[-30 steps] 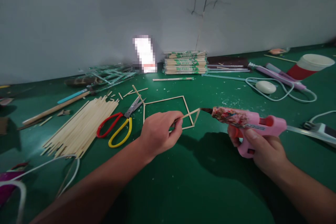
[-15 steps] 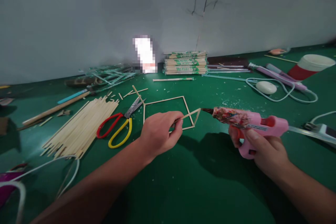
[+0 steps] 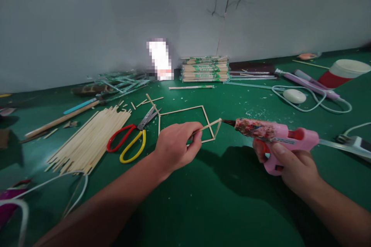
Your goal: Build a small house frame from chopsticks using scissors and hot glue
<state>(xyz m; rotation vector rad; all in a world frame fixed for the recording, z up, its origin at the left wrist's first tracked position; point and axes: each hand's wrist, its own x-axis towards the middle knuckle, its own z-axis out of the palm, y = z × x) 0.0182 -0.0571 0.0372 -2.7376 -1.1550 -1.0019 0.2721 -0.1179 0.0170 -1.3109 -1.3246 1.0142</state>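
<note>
1. Loose sticks [image 3: 89, 139] lie in a broad spread on the green table [image 3: 185, 208], with short offcuts [image 3: 142, 103] scattered beyond.
2. Scissors [image 3: 141, 124] rest just beside them, blades slightly apart, untouched by either hand.
3. The stick frame [image 3: 181, 110] lies flat in the middle of the table. Its 3 visible corners look joined, so the base seems largely made; the left hand hides the near left corner, so I cannot tell about that joint.
4. At the far left corner, 1 slanting stick [image 3: 153, 104] rises from the frame.
5. The left hand [image 3: 178, 144] is above the near side, thumb and fingers pinched together on 1 held stick [image 3: 210, 125].
6. That stick's far end meets the top of a short upright [image 3: 217, 130] at the near right corner. This joint appears to be in hand, not finished. The far right corner shows no upright, so the structure above the base looks only partly built.
7. The pink glue gun [image 3: 278, 133] points left, its nozzle at that joint.
8. The right hand [image 3: 295, 162] is wrapped around the gun's handle; whether the trigger is pressed, I cannot tell.
</note>
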